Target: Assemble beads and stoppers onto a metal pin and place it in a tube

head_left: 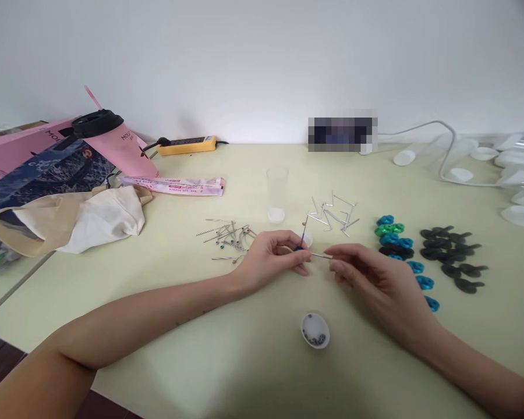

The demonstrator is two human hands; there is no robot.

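My left hand (pixel 279 253) is closed in a pinch on a small dark-blue part (pixel 298 248), mostly covered by the fingers. A thin metal rod (pixel 304 230) sticks up from that part. My right hand (pixel 371 279) pinches a second slim metal rod (pixel 321 255), which reaches across to the left fingertips; whether it enters the blue part is hidden. Thin rods with small coloured ends (pixel 231 240) lie left of my hands, and bent silver rods (pixel 332 215) lie behind them. Nearer me is a small white dish (pixel 315 331) holding tiny dark metal pieces.
Blue and green metal parts (pixel 390 239) and black wing-shaped pieces (pixel 449 247) lie at right. A clear plastic cup (pixel 278 195) stands behind my hands, and more clear cups (pixel 502 169) lie far right. A pink tumbler (pixel 122 145), cloth bag (pixel 100 221) and yellow power strip (pixel 187 145) are at left.
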